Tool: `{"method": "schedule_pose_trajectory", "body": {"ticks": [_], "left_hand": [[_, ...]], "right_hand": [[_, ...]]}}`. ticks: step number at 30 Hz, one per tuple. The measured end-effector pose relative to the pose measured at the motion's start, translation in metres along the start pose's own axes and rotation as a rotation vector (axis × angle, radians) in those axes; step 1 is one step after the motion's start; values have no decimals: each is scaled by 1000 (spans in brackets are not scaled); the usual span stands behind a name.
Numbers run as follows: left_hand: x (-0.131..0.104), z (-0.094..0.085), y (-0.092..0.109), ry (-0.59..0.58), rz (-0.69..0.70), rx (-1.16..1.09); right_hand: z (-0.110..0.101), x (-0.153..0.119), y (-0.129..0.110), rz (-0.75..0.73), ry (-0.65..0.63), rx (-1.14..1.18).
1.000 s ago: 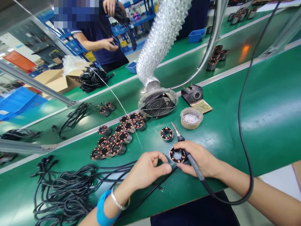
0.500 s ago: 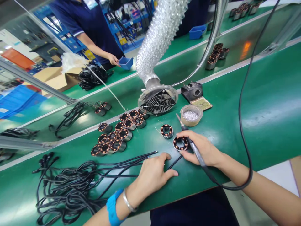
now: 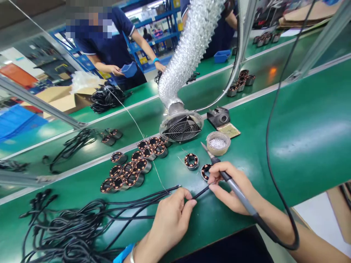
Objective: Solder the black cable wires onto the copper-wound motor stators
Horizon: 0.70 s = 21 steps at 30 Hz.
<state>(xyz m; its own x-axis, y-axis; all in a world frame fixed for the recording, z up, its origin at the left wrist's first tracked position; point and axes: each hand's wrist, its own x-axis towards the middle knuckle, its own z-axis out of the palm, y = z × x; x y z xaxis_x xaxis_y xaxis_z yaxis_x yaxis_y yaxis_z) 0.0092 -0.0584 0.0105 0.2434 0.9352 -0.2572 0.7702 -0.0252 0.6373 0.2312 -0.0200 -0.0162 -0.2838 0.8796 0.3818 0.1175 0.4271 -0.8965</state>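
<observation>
My left hand [image 3: 175,212] pinches a black cable [image 3: 200,193] between thumb and fingers, low over the green bench. A soldering iron [image 3: 231,184] rests in my right hand [image 3: 233,190], its tip pointing up and left. The thumb and fingertips of that hand are at the cable's end, beside a copper-wound ring [image 3: 205,172] that they partly hide. Another such ring [image 3: 191,161] stands just left of it. More black cables [image 3: 79,223] lie tangled at the lower left.
Several wound rings [image 3: 128,168] stand grouped left of centre. Behind are a fume extractor [image 3: 181,128], a pot of bright bits [image 3: 218,143] and an iron stand [image 3: 219,117]. Across the bench a person holds a blue bin [image 3: 128,69].
My left hand has closed on the cable. My right fingers have moved from the ring to the cable's end, still with the iron. The person opposite has moved the blue bin left.
</observation>
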Motion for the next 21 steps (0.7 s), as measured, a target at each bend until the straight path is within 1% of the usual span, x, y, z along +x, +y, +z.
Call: {"method": "schedule_pose_trajectory", "body": {"ticks": [2,4,6,7,9,12,13,14,16,18,19,21], "left_hand": [[3,-3,3,28,47,-55],[7,-7,10,59,144,-136],[12,-9,17,57,237,-212],[14,-9,20,39,252,-255],[20,-6,22,-39,201,-404],[30,-2,19,-221,47,-718],[33,-3,18,-269,18,-795],[37,-4,17,-294,4,-843],[43,-10,15,-297,16,-871],[48,-16,16,-279,51,-869],[50,-19,16,-259,65,-868],[53,-21,15,-177,79,-880]], "right_hand": [[7,3,-4,-19,26,-16],[12,8,-7,-67,34,-7],[17,12,-11,-123,35,1],[18,13,-12,-142,43,5],[22,15,-14,-137,68,8],[25,19,-13,-64,97,9],[25,21,-12,-38,97,16],[25,23,-12,-19,97,29],[26,27,-12,0,114,55],[29,30,-13,-19,147,52],[31,30,-13,-37,166,39],[37,28,-13,-67,196,0]]}}
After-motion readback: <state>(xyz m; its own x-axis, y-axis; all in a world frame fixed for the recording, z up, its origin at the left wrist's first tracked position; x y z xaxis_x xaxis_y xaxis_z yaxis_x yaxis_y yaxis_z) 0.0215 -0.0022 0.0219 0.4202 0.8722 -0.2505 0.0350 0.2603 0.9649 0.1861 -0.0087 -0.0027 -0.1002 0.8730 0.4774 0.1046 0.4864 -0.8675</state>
